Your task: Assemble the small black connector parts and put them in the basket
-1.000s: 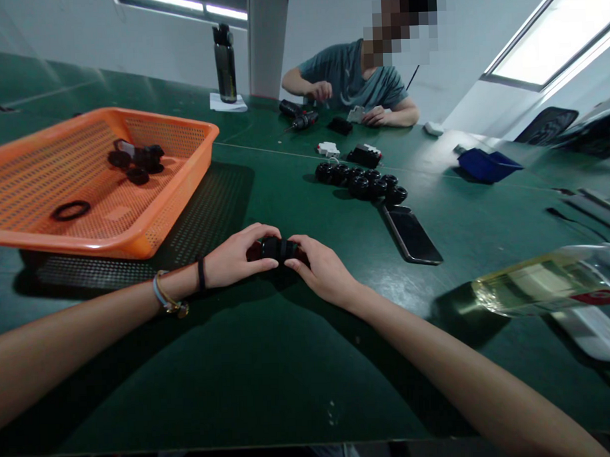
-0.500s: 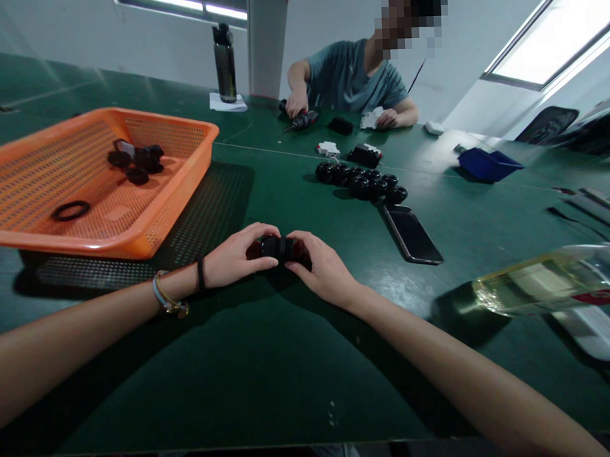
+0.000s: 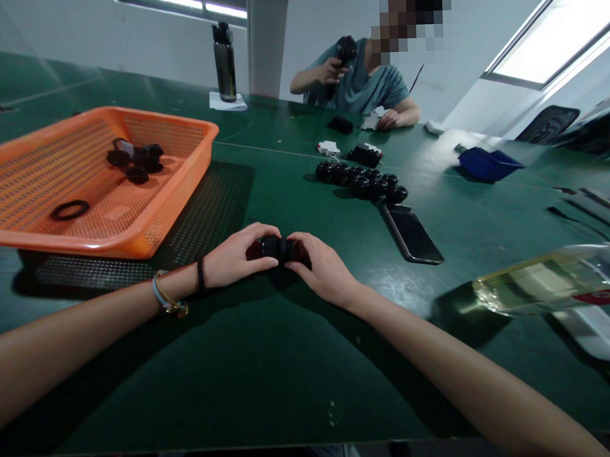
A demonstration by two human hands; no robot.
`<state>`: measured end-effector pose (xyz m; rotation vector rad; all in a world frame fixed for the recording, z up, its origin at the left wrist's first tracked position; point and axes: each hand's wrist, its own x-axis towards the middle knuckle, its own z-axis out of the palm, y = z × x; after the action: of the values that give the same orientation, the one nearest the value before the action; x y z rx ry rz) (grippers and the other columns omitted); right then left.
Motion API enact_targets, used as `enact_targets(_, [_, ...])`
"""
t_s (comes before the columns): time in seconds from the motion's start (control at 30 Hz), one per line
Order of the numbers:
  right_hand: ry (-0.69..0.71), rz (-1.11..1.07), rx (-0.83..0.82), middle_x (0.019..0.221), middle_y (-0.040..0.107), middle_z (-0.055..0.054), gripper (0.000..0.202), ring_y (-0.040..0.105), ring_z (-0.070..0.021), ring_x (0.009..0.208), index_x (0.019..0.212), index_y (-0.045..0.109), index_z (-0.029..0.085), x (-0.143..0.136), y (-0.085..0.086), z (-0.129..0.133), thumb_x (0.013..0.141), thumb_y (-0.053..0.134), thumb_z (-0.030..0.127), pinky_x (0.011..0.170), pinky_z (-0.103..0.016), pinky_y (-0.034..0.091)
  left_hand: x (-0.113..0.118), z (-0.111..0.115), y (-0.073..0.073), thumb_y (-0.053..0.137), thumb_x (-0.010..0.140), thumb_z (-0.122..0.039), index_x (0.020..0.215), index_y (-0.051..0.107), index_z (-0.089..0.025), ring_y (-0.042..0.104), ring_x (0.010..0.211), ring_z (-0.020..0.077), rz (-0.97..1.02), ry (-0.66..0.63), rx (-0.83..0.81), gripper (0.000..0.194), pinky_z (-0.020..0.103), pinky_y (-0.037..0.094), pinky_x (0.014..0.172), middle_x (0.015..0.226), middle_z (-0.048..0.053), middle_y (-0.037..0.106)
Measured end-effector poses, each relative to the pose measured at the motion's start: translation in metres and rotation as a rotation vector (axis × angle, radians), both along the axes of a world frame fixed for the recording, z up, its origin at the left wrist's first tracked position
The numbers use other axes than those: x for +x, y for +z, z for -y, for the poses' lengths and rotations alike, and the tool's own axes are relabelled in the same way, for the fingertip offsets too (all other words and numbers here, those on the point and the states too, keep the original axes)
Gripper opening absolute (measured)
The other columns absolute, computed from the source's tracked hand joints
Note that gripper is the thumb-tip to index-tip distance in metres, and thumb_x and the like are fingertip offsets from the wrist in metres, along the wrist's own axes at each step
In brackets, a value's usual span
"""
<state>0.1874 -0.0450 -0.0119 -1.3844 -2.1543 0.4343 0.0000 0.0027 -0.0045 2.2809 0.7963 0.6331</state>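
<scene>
Both my hands meet around a small, round-sided black part point(image 3: 272, 247) low over the green table point(image 3: 270, 363). My left hand point(image 3: 238, 256) has its thumb and fingers closed on the part's left side. From the right, my right hand point(image 3: 322, 266) grips the other end with thumb and curled fingers. A darker band shows at the part's middle; its ends are hidden by my fingers, so its exact kind is unclear. Beyond my hands lies a cluster of several glossy black round parts point(image 3: 361, 181).
An orange basket point(image 3: 150, 237) at left holds black parts and a black ring point(image 3: 70, 210). A phone point(image 3: 412, 233), a bottle of yellowish liquid point(image 3: 541, 280) and a blue bin point(image 3: 490, 165) are at right. A co-worker across the table holds a power drill point(image 3: 346, 50). A dark bottle point(image 3: 224, 63) stands behind.
The co-worker has raised the power drill from the table to chest height. My hands and the black part stay in the same place.
</scene>
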Motion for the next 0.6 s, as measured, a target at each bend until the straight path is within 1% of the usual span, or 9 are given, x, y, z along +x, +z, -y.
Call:
enact_targets(0.17, [0.009, 0.002, 0.002, 0.097, 0.058, -0.008, 0.029, 0.054, -0.0178, 0.086, 0.104, 0.046, 0.015, 0.0002, 0.0, 0.0002, 0.077, 0.054, 0.017, 0.079, -0.036, 0.044, -0.0005, 0.0004, -0.001, 0.052, 0.075, -0.038, 0.102, 0.049, -0.015, 0.051, 0.089, 0.0182, 0.0, -0.003, 0.002, 0.036, 0.03, 0.041, 0.079, 0.101, 0.006, 0.053])
enact_targets(0.6, [-0.001, 0.01, -0.015, 0.095, 0.059, -0.007, 0.028, 0.055, -0.0168, 0.084, 0.104, 0.047, 0.015, -0.0004, -0.0004, -0.0003, 0.077, 0.054, 0.019, 0.077, -0.035, 0.044, 0.0003, 0.0006, -0.0003, 0.053, 0.074, -0.038, 0.102, 0.049, -0.015, 0.051, 0.088, 0.0178, 0.001, 0.0, -0.003, 0.036, 0.029, 0.042, 0.078, 0.099, 0.005, 0.053])
